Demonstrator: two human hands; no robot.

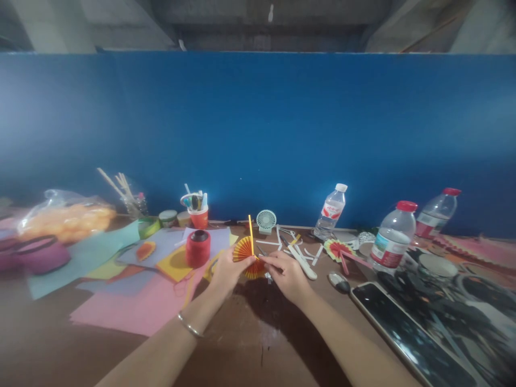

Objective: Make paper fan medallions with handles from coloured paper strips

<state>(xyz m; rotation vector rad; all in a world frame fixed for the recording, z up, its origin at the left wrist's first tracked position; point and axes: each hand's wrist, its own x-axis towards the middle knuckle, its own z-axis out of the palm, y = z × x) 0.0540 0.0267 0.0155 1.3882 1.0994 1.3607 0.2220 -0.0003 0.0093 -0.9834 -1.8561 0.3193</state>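
Between my hands is a small pleated paper fan (242,250), orange-yellow with red folds, spread into a rounded shape. A narrow yellow strip stands upright from it. My left hand (226,271) grips the fan's left side, thumb across its front. At the fan's middle right, the fingers of my right hand (287,273) are pinched together on it; anything smaller between the fingertips is hidden. Left of my hands stands a red spool of thread (198,249). White paper strips (316,255) and a pale-handled tool (302,262) lie just beyond my right hand.
Coloured paper sheets (121,306) cover the left side, near a bag of orange items (66,217). A red cup (199,216) and small fan device (266,221) stand behind. At right are another paper fan (338,250), bottles (392,239) and a phone (407,328). A blue wall (258,129) rises behind.
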